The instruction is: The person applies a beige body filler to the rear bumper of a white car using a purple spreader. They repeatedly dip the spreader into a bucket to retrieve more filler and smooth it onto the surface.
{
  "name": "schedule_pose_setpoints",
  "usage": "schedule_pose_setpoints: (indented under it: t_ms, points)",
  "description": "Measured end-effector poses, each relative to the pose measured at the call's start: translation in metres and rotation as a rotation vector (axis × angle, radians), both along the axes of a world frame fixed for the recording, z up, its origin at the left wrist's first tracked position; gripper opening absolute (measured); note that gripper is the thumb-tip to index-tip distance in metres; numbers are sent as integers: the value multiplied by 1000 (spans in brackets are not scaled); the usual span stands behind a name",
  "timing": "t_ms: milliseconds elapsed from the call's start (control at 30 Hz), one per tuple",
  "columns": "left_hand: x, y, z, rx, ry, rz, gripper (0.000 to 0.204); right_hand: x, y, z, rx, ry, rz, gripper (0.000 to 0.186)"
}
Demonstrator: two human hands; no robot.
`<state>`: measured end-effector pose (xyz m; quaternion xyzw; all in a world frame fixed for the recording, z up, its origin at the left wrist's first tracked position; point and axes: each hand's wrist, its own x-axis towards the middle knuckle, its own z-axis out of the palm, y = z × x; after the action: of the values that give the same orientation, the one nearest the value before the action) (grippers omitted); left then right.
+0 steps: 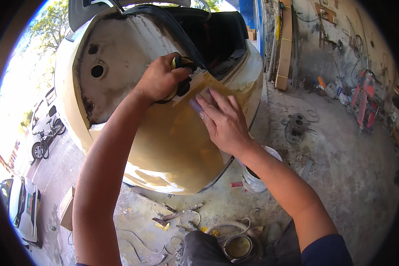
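My left hand [160,79] is closed around a small black and yellow sanding tool [181,88], pressed against the rear corner of a yellow car body [173,146]. Beside it my right hand [224,120] lies flat on the same panel, fingers spread, with a small pale sanding pad [196,105] under the fingertips. The hands nearly touch. Above them the car's trunk [217,35] gapes open and dark. The panel at the upper left [119,57] is bare, whitish and has round holes.
A white bucket [255,179] stands on the concrete floor under my right forearm. Scraps, wires and a round tin [238,246] lie by my knees. Boards [284,48] lean on the right wall, beside a red cart [363,99]. Parked cars [22,208] and a bicycle [46,137] stand at left.
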<state>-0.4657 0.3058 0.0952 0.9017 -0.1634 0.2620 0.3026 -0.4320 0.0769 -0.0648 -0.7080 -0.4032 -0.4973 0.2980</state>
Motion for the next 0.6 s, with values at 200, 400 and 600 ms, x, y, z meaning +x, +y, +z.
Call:
schedule_pose_setpoints:
  t_ms: [200, 400, 600]
  points:
    - [11, -15, -5, -60, 24, -66, 44, 70, -27, 4, 88, 172, -230, 37]
    - [-1, -3, -4, -33, 52, -65, 45, -14, -14, -15, 41, 141, -4, 43]
    - [5, -10, -8, -26, 52, -67, 48, 58, -29, -16, 94, 282, -277, 38]
